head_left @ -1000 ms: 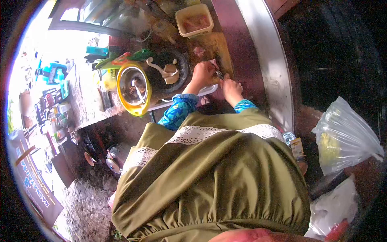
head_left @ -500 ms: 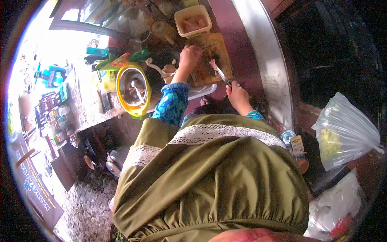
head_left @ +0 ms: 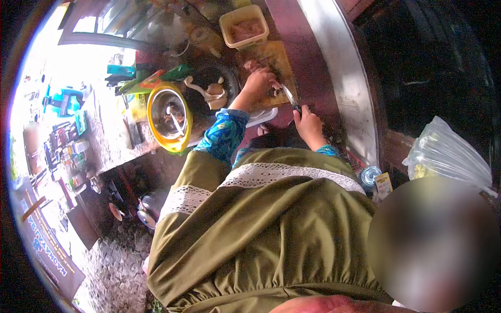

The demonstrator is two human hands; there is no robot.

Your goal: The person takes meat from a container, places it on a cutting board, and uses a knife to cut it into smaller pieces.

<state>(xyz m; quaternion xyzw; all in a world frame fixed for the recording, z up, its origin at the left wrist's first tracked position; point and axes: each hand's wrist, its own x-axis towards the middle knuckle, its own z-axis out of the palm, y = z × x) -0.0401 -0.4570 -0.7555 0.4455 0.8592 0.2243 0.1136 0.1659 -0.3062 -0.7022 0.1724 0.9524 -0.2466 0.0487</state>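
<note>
My right hand (head_left: pixel 310 127) grips the dark handle of a knife (head_left: pixel 289 96), its blade pointing away toward the cutting board (head_left: pixel 284 55). At the knife's tip, my left hand (head_left: pixel 259 83) has its fingers closed on a small piece of raw meat (head_left: pixel 275 85). Another pinkish piece of meat (head_left: pixel 251 65) lies on the board just beyond the left hand. Past the board stands a cream plastic tub (head_left: pixel 223 26) with raw meat inside.
Left of the board is a dark stone mortar (head_left: pixel 229 78) with a pale pestle (head_left: pixel 197 87) and pale pieces. A yellow basin (head_left: pixel 152 128) holds a metal bowl with a spoon (head_left: pixel 177 121). To the right hangs a clear plastic bag (head_left: pixel 443 151). A blurred round patch covers the lower right.
My left hand has moved from the board's far left toward me, down to the meat at the knife tip. A piece of meat now shows where that hand was.
</note>
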